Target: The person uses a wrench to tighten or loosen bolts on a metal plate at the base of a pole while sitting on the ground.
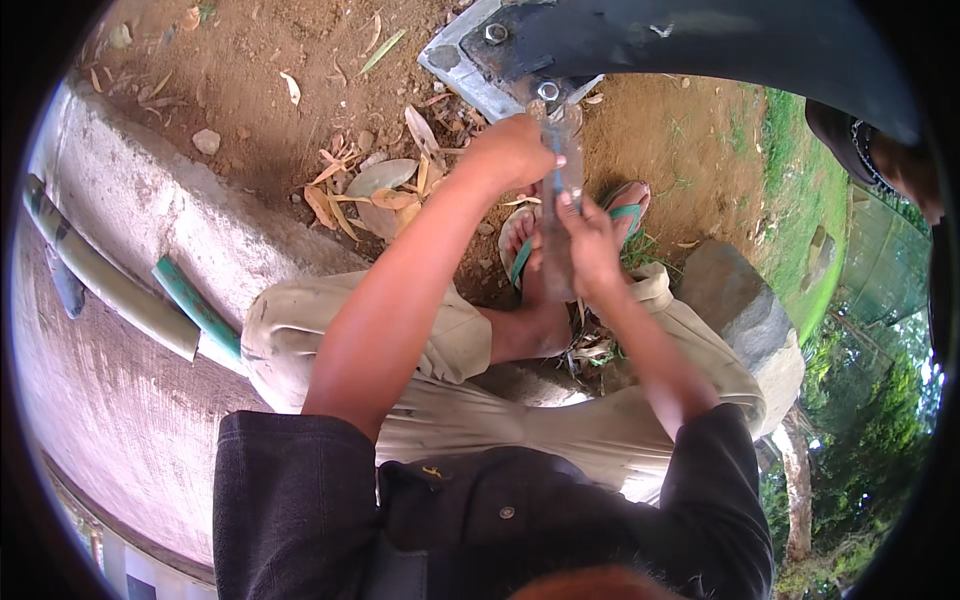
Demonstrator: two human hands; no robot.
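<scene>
Between my knees, a long flat grey-brown bar runs away from me, its far end close to a bolted metal plate. My left hand is closed at the bar's upper part, its fingers curled; what sits inside them is hidden. A thin blue strip shows along the bar between my two hands; I cannot tell what it is. My right hand grips the bar lower down, thumb pointing away along its face. Two hex nuts, a near nut and a far nut, stand on the plate.
A dark curved metal piece rises from the plate at the far right. Dry leaves litter the soil. At left, a concrete ledge carries a green tube and a pale curved pipe. A rock lies right; another person's arm shows.
</scene>
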